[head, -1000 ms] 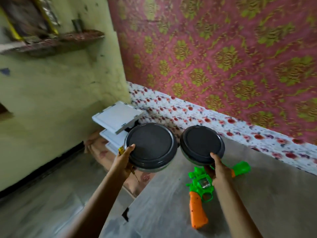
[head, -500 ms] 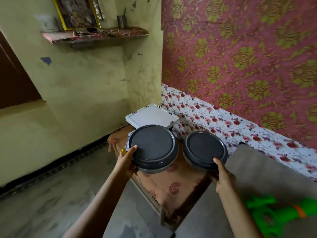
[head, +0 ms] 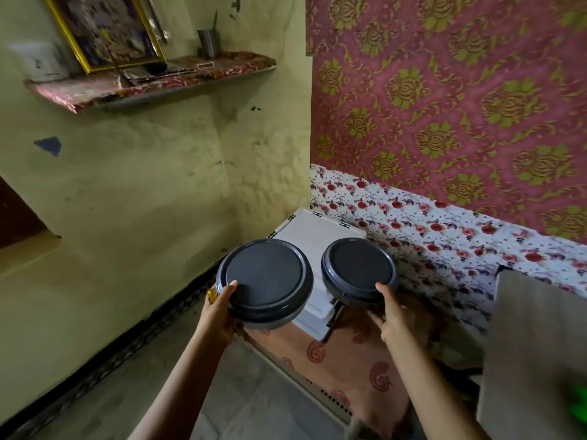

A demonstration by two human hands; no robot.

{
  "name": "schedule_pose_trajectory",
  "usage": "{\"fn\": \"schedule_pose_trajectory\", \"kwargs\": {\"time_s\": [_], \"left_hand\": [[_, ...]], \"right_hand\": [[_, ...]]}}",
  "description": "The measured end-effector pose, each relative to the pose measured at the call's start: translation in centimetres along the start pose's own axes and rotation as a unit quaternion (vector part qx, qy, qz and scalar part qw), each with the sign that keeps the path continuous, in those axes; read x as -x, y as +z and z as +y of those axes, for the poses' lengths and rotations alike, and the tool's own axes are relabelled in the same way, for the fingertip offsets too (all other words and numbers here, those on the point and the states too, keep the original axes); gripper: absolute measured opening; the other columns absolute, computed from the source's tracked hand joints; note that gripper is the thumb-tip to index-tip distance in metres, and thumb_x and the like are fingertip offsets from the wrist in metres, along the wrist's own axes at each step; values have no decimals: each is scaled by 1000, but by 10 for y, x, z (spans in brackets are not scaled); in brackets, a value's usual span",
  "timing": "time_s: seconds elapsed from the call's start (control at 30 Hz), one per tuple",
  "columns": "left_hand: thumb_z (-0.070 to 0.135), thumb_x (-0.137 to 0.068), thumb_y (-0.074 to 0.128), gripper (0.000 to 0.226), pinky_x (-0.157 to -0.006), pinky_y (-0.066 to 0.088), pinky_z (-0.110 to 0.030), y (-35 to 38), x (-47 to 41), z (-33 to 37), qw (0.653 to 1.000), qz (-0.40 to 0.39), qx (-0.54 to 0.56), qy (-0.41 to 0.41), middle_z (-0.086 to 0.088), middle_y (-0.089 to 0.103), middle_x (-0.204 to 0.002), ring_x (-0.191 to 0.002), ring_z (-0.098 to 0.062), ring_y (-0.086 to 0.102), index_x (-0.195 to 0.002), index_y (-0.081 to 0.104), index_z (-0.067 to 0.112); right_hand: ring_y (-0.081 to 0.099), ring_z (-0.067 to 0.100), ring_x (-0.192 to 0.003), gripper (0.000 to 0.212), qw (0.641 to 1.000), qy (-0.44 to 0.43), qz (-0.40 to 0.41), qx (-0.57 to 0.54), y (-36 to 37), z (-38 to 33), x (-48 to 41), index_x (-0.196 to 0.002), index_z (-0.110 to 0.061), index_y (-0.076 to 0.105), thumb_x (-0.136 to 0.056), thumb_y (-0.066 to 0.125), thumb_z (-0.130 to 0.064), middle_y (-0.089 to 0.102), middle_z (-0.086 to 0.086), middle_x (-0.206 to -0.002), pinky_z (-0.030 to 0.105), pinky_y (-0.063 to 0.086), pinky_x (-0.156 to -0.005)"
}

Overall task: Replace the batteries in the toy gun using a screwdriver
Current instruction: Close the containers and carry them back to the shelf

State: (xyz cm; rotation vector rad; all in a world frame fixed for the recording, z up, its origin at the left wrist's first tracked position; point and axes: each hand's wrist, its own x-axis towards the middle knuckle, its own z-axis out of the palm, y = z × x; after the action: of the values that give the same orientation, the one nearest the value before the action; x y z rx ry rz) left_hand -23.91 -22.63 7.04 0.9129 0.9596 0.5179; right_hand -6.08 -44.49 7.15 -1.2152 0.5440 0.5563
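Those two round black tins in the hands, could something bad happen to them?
Maybe. The left hand grips its tin only at the near rim while also pinching something yellow, so the tin could tip or slip. The right hand holds the other tin by one edge above a white box; it might drop or bump it.
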Motion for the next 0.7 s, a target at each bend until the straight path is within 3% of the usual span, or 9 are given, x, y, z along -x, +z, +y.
{"fn": "schedule_pose_trajectory", "kwargs": {"time_s": [0.13,0.23,0.43,0.57,0.7], "left_hand": [[27,-91,59,23,-56,42,-31,-2,-51,12,1000,7,-3,-10,-4,61,-93,-73,-21,58,-111,50,22],[26,-91,59,29,-60,43,-33,-4,-67,17,1000,-8,2,-13,-5,62,-98,-80,-23,60,-118,51,22],[23,-91,58,33,-48,49,-27,7,-137,35,1000,-3,-17,-23,-11,62,-107,-78,-25,61,-123,53,19],[19,-92,56,35,-52,56,-31,14,-174,41,999,-23,-4,-23,-12,63,-111,-91,-29,61,-127,53,16],[19,-92,56,34,-48,55,-31,13,-198,43,999,-8,3,-41,-11,62,-113,-92,-29,61,-125,53,20]], "right_hand": [[43,31,-127,58,1000,-1,3,-7,52,4,-31,-131,-3,45,-80,71,-15,40,15,-142,43,48,-97],[45,32,-126,56,1000,0,12,-27,74,3,-46,-130,-3,46,-80,71,-14,43,15,-140,42,47,-99],[49,30,-123,50,999,13,37,-35,129,1,-101,-124,-2,53,-79,71,-13,49,13,-137,39,49,-96],[51,29,-121,51,998,25,58,-16,158,3,-129,-126,-3,52,-80,70,-16,49,11,-138,39,46,-98],[53,30,-119,31,997,24,76,-3,175,7,-149,-101,-1,60,-77,72,-17,54,11,-130,33,47,-93]]}}
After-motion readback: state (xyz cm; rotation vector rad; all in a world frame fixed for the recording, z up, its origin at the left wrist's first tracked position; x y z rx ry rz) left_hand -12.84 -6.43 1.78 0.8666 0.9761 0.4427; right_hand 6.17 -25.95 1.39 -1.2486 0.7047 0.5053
